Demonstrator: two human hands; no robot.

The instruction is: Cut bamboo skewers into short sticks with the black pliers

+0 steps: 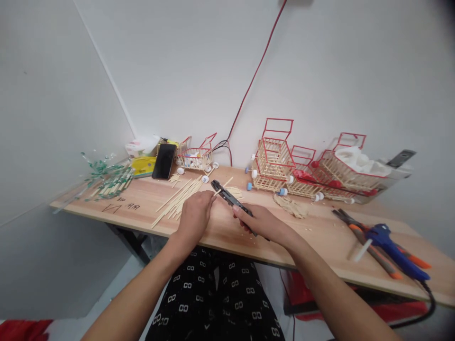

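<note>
My right hand (258, 220) is closed around the handles of dark metal pliers (232, 200), whose jaws point up and to the left. A thin wooden stick (228, 182) runs through or just behind the jaws; I cannot tell whether they bite into it. My left hand (197, 210) pinches the lower end of that stick, close to the pliers' head. Beside my left hand, a loose spread of pale wooden sticks (177, 201) lies on the wooden table (227, 232). Shorter stick pieces (234, 192) rest behind the pliers.
Small stick-built carts with red handles (273, 154) stand along the wall, one small cart (195, 157) further left. A phone (164, 161) leans beside a yellow packet (144, 166). Green-wrapped sticks (112, 180) lie far left. At right are a blue glue gun (394, 251) and orange-handled pliers (373, 251).
</note>
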